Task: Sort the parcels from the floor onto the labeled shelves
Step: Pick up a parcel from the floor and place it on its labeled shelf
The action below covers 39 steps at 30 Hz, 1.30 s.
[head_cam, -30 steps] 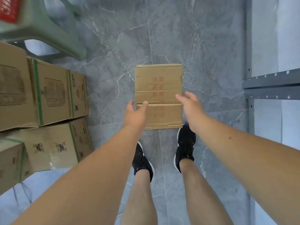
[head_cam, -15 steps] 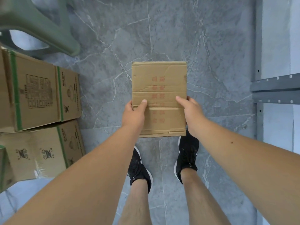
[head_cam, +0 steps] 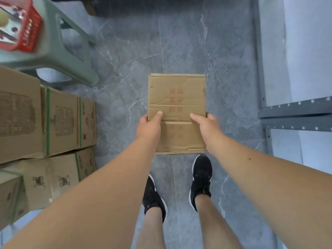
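A flat brown cardboard parcel point(head_cam: 177, 97) with red printing is held level above the grey floor, in front of my feet. My left hand point(head_cam: 150, 125) grips its left edge, thumb on top. My right hand point(head_cam: 206, 125) grips its right edge, thumb also on top. The fingers under the parcel are hidden. A grey metal shelf point(head_cam: 294, 112) juts in from the right, a little beyond my right hand.
Stacked cardboard boxes point(head_cam: 59, 121) with green tape line the left side. A green plastic stool point(head_cam: 71, 56) stands at the upper left with a red basket point(head_cam: 23, 33) on it. Grey marble floor point(head_cam: 179, 42) stretches ahead. My black shoes point(head_cam: 202, 178) stand below the parcel.
Both hands closed on the parcel's sides and lifted it off the floor. The view has tilted up, bringing the stool and red basket into sight.
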Motion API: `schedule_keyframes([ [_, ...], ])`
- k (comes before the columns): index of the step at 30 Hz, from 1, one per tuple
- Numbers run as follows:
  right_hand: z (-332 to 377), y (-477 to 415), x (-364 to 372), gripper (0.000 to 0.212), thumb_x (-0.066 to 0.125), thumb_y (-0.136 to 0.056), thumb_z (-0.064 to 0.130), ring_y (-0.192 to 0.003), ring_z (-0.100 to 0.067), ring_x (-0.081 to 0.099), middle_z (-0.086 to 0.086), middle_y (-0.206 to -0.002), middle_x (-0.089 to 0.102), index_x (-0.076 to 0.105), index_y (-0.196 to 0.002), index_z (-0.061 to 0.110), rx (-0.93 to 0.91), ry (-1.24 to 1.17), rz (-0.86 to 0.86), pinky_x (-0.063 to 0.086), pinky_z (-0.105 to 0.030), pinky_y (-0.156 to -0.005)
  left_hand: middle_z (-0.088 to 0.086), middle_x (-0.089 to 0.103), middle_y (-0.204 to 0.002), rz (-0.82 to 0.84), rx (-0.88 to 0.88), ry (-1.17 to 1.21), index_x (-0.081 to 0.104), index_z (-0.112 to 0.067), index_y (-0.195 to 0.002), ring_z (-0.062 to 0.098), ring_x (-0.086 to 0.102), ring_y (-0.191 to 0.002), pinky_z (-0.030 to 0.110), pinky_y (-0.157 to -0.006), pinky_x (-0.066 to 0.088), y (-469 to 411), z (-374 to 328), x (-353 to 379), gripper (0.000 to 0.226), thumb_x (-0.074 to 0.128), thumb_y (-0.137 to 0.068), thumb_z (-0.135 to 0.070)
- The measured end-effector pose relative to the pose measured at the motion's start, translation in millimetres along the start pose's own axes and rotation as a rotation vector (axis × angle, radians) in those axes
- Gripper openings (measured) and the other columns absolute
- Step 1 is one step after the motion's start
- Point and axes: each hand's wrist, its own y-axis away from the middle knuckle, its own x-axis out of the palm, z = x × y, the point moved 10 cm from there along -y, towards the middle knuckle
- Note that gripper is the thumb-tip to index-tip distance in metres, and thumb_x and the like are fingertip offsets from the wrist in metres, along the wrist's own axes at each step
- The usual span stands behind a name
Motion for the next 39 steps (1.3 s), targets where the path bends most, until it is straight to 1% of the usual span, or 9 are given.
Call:
schedule_keyframes([
  [4, 77.8, 32.1, 5.1, 0.032, 0.074, -0.096, 0.031, -0.098, -0.016, 0.072, 0.000, -0.115, 0.076, 0.070, -0.125, 0.019, -0.106, 0.043, 0.061, 0.059, -0.035, -0.086, 0.001, 0.057, -0.141, -0.016, 0.065, 0.021, 0.046, -0.018, -0.155, 0.024, 0.052, -0.120, 0.034, -0.096, 0.036, 45.5, -70.5, -18.4, 0.059, 0.059, -0.104, -0.045],
  [10, 236.8, 104.8, 9.1, 0.047, 0.079, -0.084, 0.037, -0.109, -0.023, 0.073, -0.002, -0.120, 0.076, 0.070, -0.127, 0.019, -0.326, 0.048, 0.101, 0.057, -0.044, -0.101, -0.001, 0.056, -0.130, -0.074, 0.289, 0.018, 0.048, -0.019, -0.151, 0.022, 0.050, -0.109, 0.035, -0.092, 0.036, 134.6, -207.2, -59.8, 0.055, 0.057, -0.104, -0.047],
  [13, 319.9, 153.1, 5.7, 0.045, 0.078, -0.091, 0.031, -0.108, -0.022, 0.073, -0.004, -0.122, 0.075, 0.067, -0.132, 0.015, -0.447, 0.061, 0.132, 0.059, -0.041, -0.097, -0.001, 0.057, -0.134, -0.107, 0.421, 0.046, 0.044, -0.021, -0.155, 0.023, 0.050, -0.110, 0.036, -0.092, 0.038, 186.9, -274.6, -82.7, 0.060, 0.059, -0.103, -0.047],
  [16, 392.7, 206.4, -6.3, 0.040, 0.080, -0.089, 0.031, -0.098, -0.013, 0.073, 0.004, -0.112, 0.076, 0.070, -0.125, 0.017, -0.566, 0.065, 0.149, 0.060, -0.026, -0.080, -0.001, 0.055, -0.146, -0.118, 0.521, 0.088, 0.036, -0.025, -0.161, 0.028, 0.053, -0.127, 0.042, -0.104, 0.042, 239.1, -333.6, -100.4, 0.072, 0.062, -0.100, -0.051],
  [20, 469.4, 281.9, -23.3, 0.056, 0.084, -0.076, 0.046, -0.104, -0.016, 0.075, 0.004, -0.117, 0.078, 0.072, -0.126, 0.023, -0.693, 0.063, 0.141, 0.061, -0.039, -0.096, -0.001, 0.051, -0.159, -0.101, 0.667, 0.140, 0.038, -0.028, -0.161, 0.029, 0.051, -0.140, 0.049, -0.119, 0.040, 313.8, -401.6, -122.2, 0.075, 0.065, -0.096, -0.052],
  [26, 566.2, 401.8, -46.1, 0.022, 0.082, -0.089, 0.026, -0.097, -0.014, 0.074, 0.003, -0.110, 0.076, 0.070, -0.108, 0.024, -0.885, 0.067, 0.152, 0.060, -0.031, -0.086, 0.002, 0.054, -0.155, -0.072, 0.819, 0.189, 0.038, -0.028, -0.161, 0.030, 0.054, -0.137, 0.050, -0.116, 0.043, 431.4, -473.2, -157.7, 0.074, 0.065, -0.096, -0.052],
  [28, 596.6, 441.0, -53.3, 0.022, 0.082, -0.089, 0.027, -0.098, -0.013, 0.074, 0.004, -0.109, 0.076, 0.070, -0.106, 0.026, -0.948, 0.079, 0.152, 0.060, -0.030, -0.087, 0.002, 0.054, -0.155, -0.067, 0.852, 0.200, 0.039, -0.030, -0.160, 0.031, 0.053, -0.137, 0.052, -0.116, 0.043, 471.4, -492.3, -172.1, 0.075, 0.065, -0.094, -0.054],
  [32, 653.9, 526.0, -67.8, 0.026, 0.081, -0.090, 0.026, -0.086, -0.004, 0.073, 0.010, -0.100, 0.075, 0.069, -0.113, 0.023, -1.067, 0.051, 0.169, 0.055, -0.015, -0.066, 0.003, 0.057, -0.149, -0.027, 0.949, 0.244, 0.040, -0.035, -0.157, 0.032, 0.057, -0.130, 0.056, -0.112, 0.047, 560.9, -532.6, -198.5, 0.088, 0.068, -0.078, -0.060],
  [39, 737.6, 663.4, -96.1, 0.043, 0.083, -0.088, 0.023, -0.096, -0.019, 0.076, -0.004, -0.115, 0.077, 0.069, -0.127, 0.013, -1.249, -0.015, 0.147, 0.062, -0.030, -0.072, 0.000, 0.069, -0.137, -0.042, 1.154, 0.299, 0.055, -0.032, -0.147, 0.029, 0.068, -0.121, 0.052, -0.107, 0.053, 705.4, -606.2, -252.7, 0.089, 0.076, -0.066, -0.061],
])
